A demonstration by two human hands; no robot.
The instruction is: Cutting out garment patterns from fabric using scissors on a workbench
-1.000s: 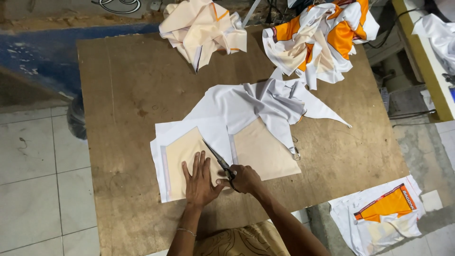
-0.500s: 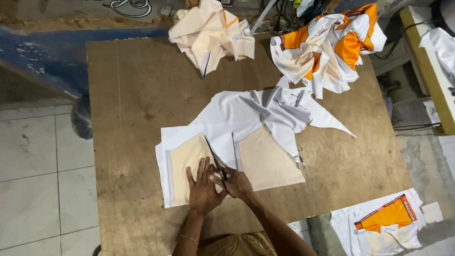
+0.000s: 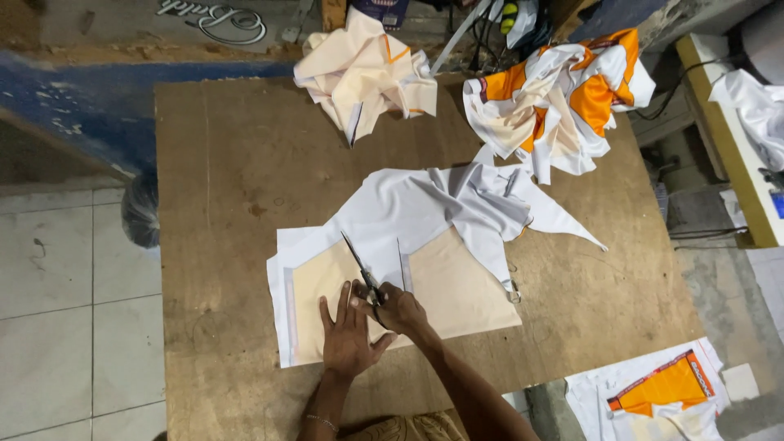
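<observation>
- Since the earlier frames the scissors (image 3: 361, 265) have pushed further up the cloth, and the left hand (image 3: 347, 336) has slid closer to the right hand (image 3: 398, 310), so that thumb and knuckles now nearly touch.
- Nearest the person, the left hand lies flat and open, fingers spread, pressing on the cream panel (image 3: 314, 302) at the near edge of the bench (image 3: 220, 180).
- Just beside it, the right hand is closed around the scissor handles; the dark blades point up and to the left, away from the person, lying along the gap between the two cream panels.
- A second cream panel (image 3: 457, 290) lies to the right of the blades, on the same white fabric (image 3: 408, 212) that spreads out beneath both.
- Beyond the panels, the white fabric bunches into folds near the middle of the bench and runs out in a long point to the right.
- At the far edge sit a crumpled cream bundle (image 3: 363, 73) and, to its right, an orange-and-white bundle (image 3: 563, 102), well apart from the hands.
- On the floor to the right lies another orange-and-white piece (image 3: 653, 388).
</observation>
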